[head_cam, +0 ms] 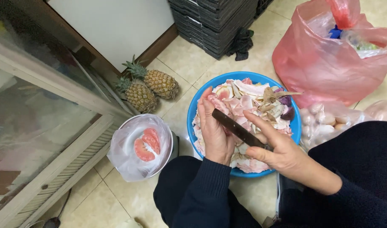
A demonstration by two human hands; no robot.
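The dark, flat-bladed knife (237, 129) lies slantwise over the round blue plastic basin (192, 122) of pinkish fruit peelings (248, 103). My right hand (282, 147) grips its handle end, forefinger stretched along the blade. My left hand (214, 131) rests open-fingered against the blade's tip. Left of the basin, a bag-lined bowl (140, 145) holds peeled red segments; two pineapples (149, 86) lie beyond it.

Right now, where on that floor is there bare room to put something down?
Bare tile lies between the pineapples, the black crates and the blue basin, and below the lined bowl. It is crowded on the right, where the basin, pink bag and clear bags touch.
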